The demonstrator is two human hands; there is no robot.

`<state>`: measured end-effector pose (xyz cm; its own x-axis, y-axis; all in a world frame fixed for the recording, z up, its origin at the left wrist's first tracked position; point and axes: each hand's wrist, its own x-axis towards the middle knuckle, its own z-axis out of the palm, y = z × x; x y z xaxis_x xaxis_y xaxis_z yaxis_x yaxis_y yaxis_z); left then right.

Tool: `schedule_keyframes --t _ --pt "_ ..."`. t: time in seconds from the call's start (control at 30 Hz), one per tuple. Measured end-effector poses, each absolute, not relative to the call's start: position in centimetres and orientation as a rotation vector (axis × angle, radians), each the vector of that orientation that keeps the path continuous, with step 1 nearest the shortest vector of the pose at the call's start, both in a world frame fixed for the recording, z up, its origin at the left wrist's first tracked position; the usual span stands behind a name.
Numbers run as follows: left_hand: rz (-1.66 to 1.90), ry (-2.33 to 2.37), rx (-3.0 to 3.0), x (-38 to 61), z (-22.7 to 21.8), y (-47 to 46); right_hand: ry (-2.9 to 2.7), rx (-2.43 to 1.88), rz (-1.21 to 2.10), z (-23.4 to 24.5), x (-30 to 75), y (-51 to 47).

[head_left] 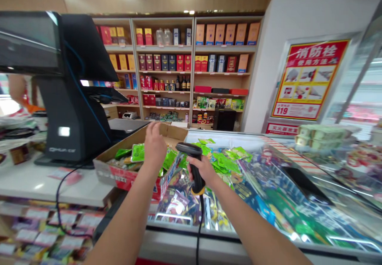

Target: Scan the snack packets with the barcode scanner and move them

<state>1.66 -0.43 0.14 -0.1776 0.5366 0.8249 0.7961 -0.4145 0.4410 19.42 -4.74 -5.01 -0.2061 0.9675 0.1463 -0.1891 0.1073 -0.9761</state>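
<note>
The right hand [205,169] is clamped round the grip of a black barcode scanner [191,153]. Fingers wrap the handle; the scanner head sticks out above the fist and points left, toward the cardboard box [125,169]. A yellow band sits at the handle base w/ a black cable [199,225] dropping from it down past the freezer's front edge.

The left hand [154,143] hovers over the box, back to the camera, fingers [153,127] loosely together and stretched fwd; can't tell if the tips touch anything. Right under it lie green snack packets [137,152] inside the box. Scanner head sits just beside the left hand, on its right, near but apart.

The box rests partly on the white counter [36,181] and partly over the glass-top chest freezer [268,169]. More green packets [221,159] lie on the glass lid behind the scanner. To the left stands the black POS terminal [71,98], its base close to the box's left corner. Wall shelves [191,70] w/ boxed goods and bottles stand at the back; a red-and-yellow fire-hydrant poster [308,80] hangs at right. Another person's arm [16,88] shows at far left behind the screen.
</note>
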Motion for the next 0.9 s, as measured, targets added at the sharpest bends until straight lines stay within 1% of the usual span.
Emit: schedule_keyframes --t 0.07,0.17,0.27,0.37,0.53,0.67,0.8,0.9 --pt "-1.541 -1.473 -2.097 4.7 -0.9 0.2 -1.207 -0.896 1.286 -5.1 21.7 -4.2" --pt "-1.164 -1.66 -2.359 9.2 -3.5 1.6 -1.109 -0.942 1.161 -5.4 25.2 -3.3" --pt "-0.721 -1.952 -2.424 12.0 -6.1 3.0 -1.022 -1.017 1.099 -6.3 28.0 -2.8" --pt "-0.546 -2.048 -2.434 12.6 -8.0 3.9 -0.968 -1.027 1.085 -7.4 29.3 -2.8" --pt "-0.5 -2.082 -2.399 11.6 -9.5 4.7 -1.009 -1.033 1.116 -8.2 29.4 -3.2" --pt "-0.583 -2.034 -2.381 11.2 -10.1 5.2 -1.052 -1.051 1.085 -7.8 29.2 -3.3" --pt "-0.812 -1.961 -2.303 11.1 -10.2 5.3 -1.084 -1.072 1.072 -7.8 29.2 -3.4" --pt "-1.159 -1.912 -2.295 11.2 -10.0 5.3 -1.102 -1.079 1.075 -7.9 29.3 -3.4"
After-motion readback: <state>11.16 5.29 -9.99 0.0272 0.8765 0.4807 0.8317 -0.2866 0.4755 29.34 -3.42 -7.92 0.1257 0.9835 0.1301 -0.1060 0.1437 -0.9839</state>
